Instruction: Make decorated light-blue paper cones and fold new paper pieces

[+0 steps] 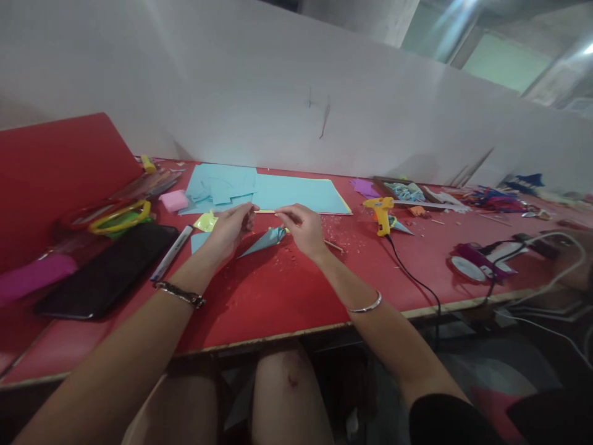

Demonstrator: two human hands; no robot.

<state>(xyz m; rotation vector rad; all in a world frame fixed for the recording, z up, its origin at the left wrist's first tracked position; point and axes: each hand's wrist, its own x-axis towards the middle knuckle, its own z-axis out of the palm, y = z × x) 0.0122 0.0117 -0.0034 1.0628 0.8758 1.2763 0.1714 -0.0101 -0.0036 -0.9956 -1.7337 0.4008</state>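
My left hand [232, 230] is closed, its fingertips pinched at one end of a thin pale strip [265, 212]. At the strip's other end, the thumb and forefinger of my right hand [303, 230] are pinched together. Below and between the two hands, a blue paper cone [264, 242] lies on the red table, its wide end close to my right hand. Behind them are light-blue sheets [299, 193] with a yellowish edge. A small yellow-green paper [205, 221] rests beside my left wrist.
To the right stands a yellow glue gun [380, 216] with a black cord trailing over the table edge [296, 335]. A black phone [111, 269] and a marker [172, 253] lie at left. Further right are a tray [384, 188] of scraps and a purple-and-white device [482, 262].
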